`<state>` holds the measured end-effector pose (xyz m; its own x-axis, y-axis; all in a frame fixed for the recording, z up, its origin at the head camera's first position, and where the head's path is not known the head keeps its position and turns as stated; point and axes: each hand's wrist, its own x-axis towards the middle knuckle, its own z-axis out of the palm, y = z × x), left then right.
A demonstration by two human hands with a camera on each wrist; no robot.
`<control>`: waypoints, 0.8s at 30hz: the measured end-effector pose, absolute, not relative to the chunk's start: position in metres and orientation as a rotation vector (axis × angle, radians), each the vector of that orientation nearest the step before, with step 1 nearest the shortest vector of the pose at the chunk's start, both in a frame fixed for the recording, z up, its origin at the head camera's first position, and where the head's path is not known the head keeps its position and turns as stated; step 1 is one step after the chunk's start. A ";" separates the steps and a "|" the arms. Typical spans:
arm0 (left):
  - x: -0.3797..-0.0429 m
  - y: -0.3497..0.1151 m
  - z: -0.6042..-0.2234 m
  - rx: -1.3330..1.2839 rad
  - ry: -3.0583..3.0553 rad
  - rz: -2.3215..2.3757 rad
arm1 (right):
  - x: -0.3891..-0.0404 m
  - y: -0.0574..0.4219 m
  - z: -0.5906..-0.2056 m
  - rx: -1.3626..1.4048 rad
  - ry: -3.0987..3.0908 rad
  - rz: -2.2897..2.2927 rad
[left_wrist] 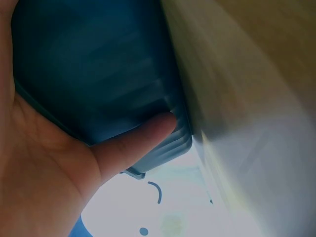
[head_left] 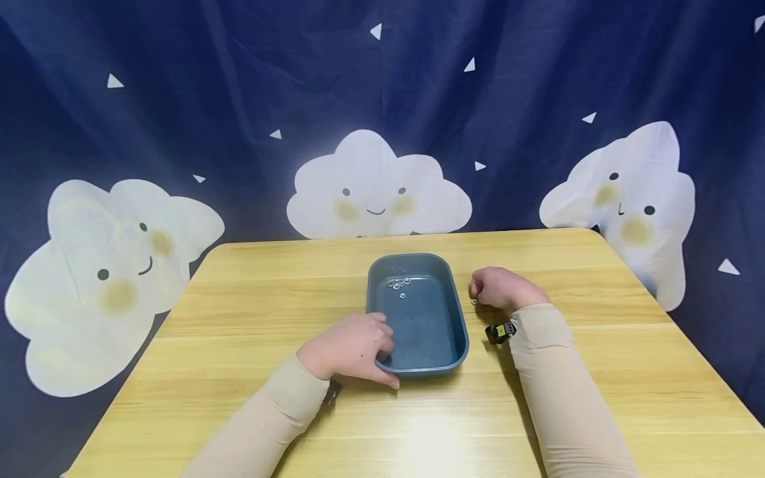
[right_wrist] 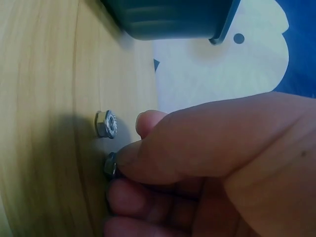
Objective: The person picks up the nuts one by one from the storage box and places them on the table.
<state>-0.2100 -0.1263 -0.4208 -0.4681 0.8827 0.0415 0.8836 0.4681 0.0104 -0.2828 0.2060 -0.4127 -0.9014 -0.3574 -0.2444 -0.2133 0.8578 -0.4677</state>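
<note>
A dark blue-green plastic bin (head_left: 421, 332) stands on the table, with several small metal nuts (head_left: 397, 285) toward its far left inside. My left hand (head_left: 352, 345) grips the bin's near left corner, fingers over the rim and thumb (left_wrist: 140, 140) along the outer wall. To the right of the bin, my right hand (head_left: 505, 289) is low at the tabletop. Its thumb and fingers pinch a flange nut (right_wrist: 111, 165), partly hidden by the thumb. Beside it, a second flange nut (right_wrist: 106, 124) rests on the table, apart from the fingers.
The wooden table (head_left: 251, 299) reaches back to a dark blue curtain (head_left: 239, 79) printed with white clouds and triangles. A small black wrist camera (head_left: 501, 332) sits by the right cuff.
</note>
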 end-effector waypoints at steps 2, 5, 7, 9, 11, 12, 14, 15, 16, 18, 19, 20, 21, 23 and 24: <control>-0.210 -0.126 -0.421 -1.602 -2.670 -0.046 | -0.283 0.205 -0.413 -0.437 2.720 -0.621; -0.209 -0.127 -0.421 -1.604 -2.678 -0.043 | -0.283 0.203 -0.413 -0.440 2.727 -0.625; -0.209 -0.127 -0.421 -1.609 -2.682 -0.040 | -0.282 0.202 -0.413 -0.443 2.730 -0.628; -0.209 -0.127 -0.421 -1.610 -2.684 -0.036 | -0.282 0.202 -0.413 -0.446 2.729 -0.628; -0.209 -0.126 -0.421 -1.611 -2.683 -0.037 | -0.282 0.202 -0.412 -0.440 2.727 -0.629; -0.209 -0.126 -0.420 -1.611 -2.681 -0.038 | -0.281 0.202 -0.412 -0.438 2.728 -0.629; -0.209 -0.126 -0.420 -1.609 -2.680 -0.040 | -0.281 0.202 -0.412 -0.434 2.724 -0.636; -0.209 -0.126 -0.420 -1.609 -2.679 -0.041 | -0.281 0.201 -0.412 -0.429 2.723 -0.640; -0.209 -0.126 -0.420 -1.609 -2.679 -0.040 | -0.281 0.202 -0.412 -0.429 2.722 -0.642; -0.209 -0.125 -0.420 -1.609 -2.680 -0.038 | -0.281 0.202 -0.412 -0.441 2.720 -0.645; -0.209 -0.125 -0.420 -1.611 -2.680 -0.039 | -0.281 0.202 -0.412 -0.443 2.718 -0.646; -0.209 -0.125 -0.420 -1.612 -2.680 -0.041 | -0.281 0.202 -0.412 -0.447 2.720 -0.644; -0.209 -0.125 -0.420 -1.614 -2.679 -0.042 | -0.281 0.202 -0.412 -0.447 2.720 -0.646; -0.209 -0.125 -0.419 -1.615 -2.676 -0.045 | -0.281 0.202 -0.411 -0.461 2.718 -0.654; -0.209 -0.125 -0.420 -1.617 -2.674 -0.046 | -0.281 0.202 -0.411 -0.473 2.720 -0.655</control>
<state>-0.2089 -0.1252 -0.4196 -0.4648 0.8849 0.0292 0.8854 0.4645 0.0169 -0.2810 0.2020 -0.4107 -0.8997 -0.3813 -0.2123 -0.2429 0.8416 -0.4823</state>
